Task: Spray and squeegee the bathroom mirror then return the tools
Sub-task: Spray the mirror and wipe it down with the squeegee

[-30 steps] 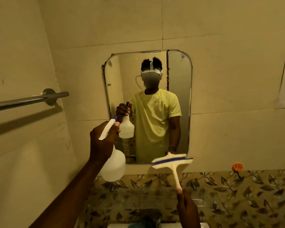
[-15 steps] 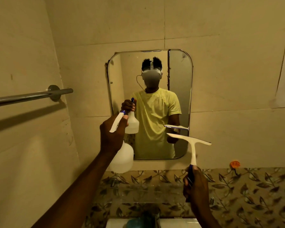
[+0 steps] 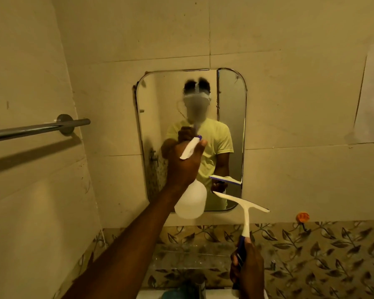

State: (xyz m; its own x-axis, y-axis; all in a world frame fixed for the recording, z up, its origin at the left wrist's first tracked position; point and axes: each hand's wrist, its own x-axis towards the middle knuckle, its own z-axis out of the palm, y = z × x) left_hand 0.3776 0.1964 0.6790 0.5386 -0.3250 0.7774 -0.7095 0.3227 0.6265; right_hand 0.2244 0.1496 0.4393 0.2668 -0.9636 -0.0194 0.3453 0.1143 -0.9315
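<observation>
A rounded rectangular mirror [image 3: 231, 117] hangs on the tiled wall straight ahead. My left hand [image 3: 183, 164] grips the neck of a white spray bottle [image 3: 190, 202], held up in front of the mirror's middle with the nozzle toward the glass. My right hand [image 3: 247, 265] holds the blue grip of a white squeegee [image 3: 244, 214], upright, with its blade just below the mirror's lower right corner and apart from the glass. The mirror reflects a person in a yellow shirt holding both tools.
A metal towel bar [image 3: 37, 129] juts from the left wall at shoulder height. Below the mirror sit a clear glass shelf [image 3: 192, 257] and a leaf-patterned tile band [image 3: 324, 253]. An orange hook [image 3: 302, 217] is at the right; a basin edge [image 3: 151, 294] is at the bottom.
My left hand has carried the spray bottle rightward and up, in front of the mirror's centre. The squeegee in my right hand has stayed near the mirror's lower right corner.
</observation>
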